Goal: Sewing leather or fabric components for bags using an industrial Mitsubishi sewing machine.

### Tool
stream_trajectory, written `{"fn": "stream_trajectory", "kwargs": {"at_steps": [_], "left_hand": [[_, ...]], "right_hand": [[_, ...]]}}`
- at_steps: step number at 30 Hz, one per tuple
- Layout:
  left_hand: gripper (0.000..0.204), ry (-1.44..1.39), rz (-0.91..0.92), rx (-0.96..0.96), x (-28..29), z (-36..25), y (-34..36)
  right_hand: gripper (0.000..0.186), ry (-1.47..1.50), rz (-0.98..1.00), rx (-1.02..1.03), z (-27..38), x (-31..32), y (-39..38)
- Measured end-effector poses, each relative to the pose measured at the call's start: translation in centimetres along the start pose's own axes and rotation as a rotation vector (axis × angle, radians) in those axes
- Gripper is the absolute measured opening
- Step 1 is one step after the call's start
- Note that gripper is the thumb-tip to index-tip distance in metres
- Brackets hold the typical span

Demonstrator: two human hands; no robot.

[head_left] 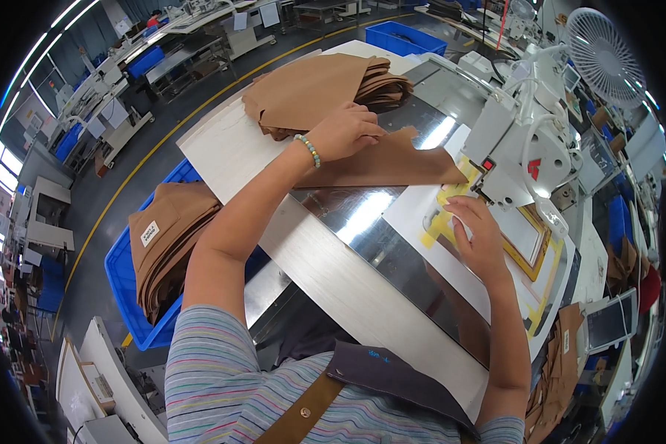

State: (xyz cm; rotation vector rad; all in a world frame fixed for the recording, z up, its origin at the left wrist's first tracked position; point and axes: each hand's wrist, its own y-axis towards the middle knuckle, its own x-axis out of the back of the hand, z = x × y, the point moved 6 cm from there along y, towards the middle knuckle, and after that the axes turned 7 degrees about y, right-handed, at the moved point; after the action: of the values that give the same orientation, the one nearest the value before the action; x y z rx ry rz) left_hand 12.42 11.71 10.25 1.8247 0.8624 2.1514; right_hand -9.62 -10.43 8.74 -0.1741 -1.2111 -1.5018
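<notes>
My left hand (348,133), a beaded bracelet on its wrist, is closed with curled fingers on a flat brown fabric piece (392,164). That piece lies over the shiny metal table, its pointed right end reaching the white and yellow template (431,222) beside the sewing machine head (522,152). Over the template's near edge is my right hand (481,240), thumb and fingers apart, with nothing visible in it. Just beyond my left hand rests a thick stack of brown fabric pieces (311,89).
At left a blue bin (122,281) holds more brown fabric pieces (174,244). A yellow frame (531,259) lies right of my right hand. A white fan (605,55) stands at far right, a screen (609,325) below it. Another blue bin (405,37) stands behind the table.
</notes>
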Motion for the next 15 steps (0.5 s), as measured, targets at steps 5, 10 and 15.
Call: {"fn": "stream_trajectory", "kwargs": {"at_steps": [5, 10, 15], "left_hand": [[0.019, -0.105, 0.09, 0.057, 0.6, 0.4, -0.9], [0.023, -0.241, 0.04, 0.046, 1.3, 0.2, -1.4], [0.057, -0.351, 0.137, 0.157, 1.8, 3.0, -2.3]], "right_hand": [[0.03, 0.128, -0.075, 0.022, 1.0, -3.5, 7.5], [0.038, 0.296, 0.019, -0.251, -1.8, -9.5, 11.9], [0.027, 0.124, 0.227, -0.394, -1.5, -12.5, 11.6]]}}
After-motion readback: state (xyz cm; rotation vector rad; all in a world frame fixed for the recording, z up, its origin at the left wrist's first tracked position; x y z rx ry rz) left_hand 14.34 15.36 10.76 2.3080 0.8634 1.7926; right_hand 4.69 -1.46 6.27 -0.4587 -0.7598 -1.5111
